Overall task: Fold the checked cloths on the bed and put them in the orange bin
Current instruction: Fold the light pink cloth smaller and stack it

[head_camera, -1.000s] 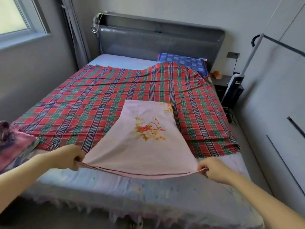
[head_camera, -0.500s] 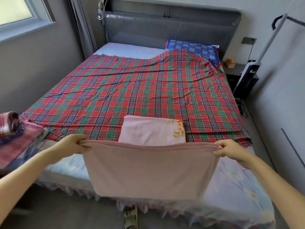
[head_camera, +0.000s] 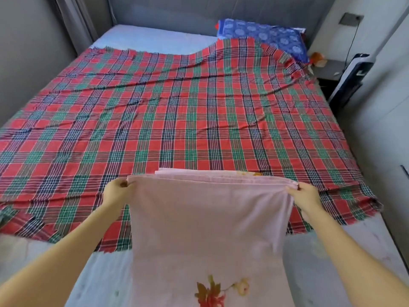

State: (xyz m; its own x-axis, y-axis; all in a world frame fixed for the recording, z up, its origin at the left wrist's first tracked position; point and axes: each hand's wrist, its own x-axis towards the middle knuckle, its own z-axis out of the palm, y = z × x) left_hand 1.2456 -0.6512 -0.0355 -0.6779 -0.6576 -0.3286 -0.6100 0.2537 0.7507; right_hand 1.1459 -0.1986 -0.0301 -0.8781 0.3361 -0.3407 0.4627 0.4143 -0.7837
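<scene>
A large red-and-green checked cloth point(head_camera: 177, 120) lies spread flat over most of the bed. On its near part lies a pink cloth point(head_camera: 205, 229) with a flower print, folded over itself. My left hand point(head_camera: 117, 192) pinches its far-left corner. My right hand point(head_camera: 304, 194) pinches its far-right corner. The folded edge lines up with the layers beneath it. The pink cloth's near end runs out of the bottom of the view. No orange bin is in view.
A blue patterned pillow point(head_camera: 265, 39) lies at the head of the bed on the right. A dark nightstand point(head_camera: 327, 70) and an upright appliance point(head_camera: 352, 78) stand to the bed's right. The pale bedsheet point(head_camera: 332, 251) shows at the near edge. Walls close in on both sides.
Both hands lifted the pink cloth's near edge and carried it forward onto the far edge, folding it in half. The view has moved closer over the bed.
</scene>
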